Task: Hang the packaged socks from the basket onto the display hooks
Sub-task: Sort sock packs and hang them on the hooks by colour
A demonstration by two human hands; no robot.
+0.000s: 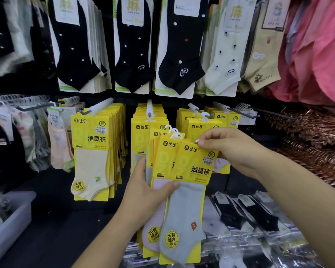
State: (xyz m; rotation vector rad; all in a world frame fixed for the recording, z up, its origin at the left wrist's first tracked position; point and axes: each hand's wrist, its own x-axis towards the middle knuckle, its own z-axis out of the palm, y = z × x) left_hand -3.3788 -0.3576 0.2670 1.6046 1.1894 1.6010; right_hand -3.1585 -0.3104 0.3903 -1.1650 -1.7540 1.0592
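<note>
3 pkgs (190, 190) — L hand (149, 196), R hand (232, 149)

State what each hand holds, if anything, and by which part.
The left hand grips the fanned yellow sock packs around their middle; the right hand pinches the front pack by its top edge.

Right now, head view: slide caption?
Left hand holds fanned yellow sock packs; right hand pinches the front pack, facing display hooks.

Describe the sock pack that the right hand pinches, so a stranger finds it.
Below the black socks, the left hand holds a fan of yellow packs. The front pack, pinched by the right hand, shows a grey sock; the pack behind shows pink.
</note>
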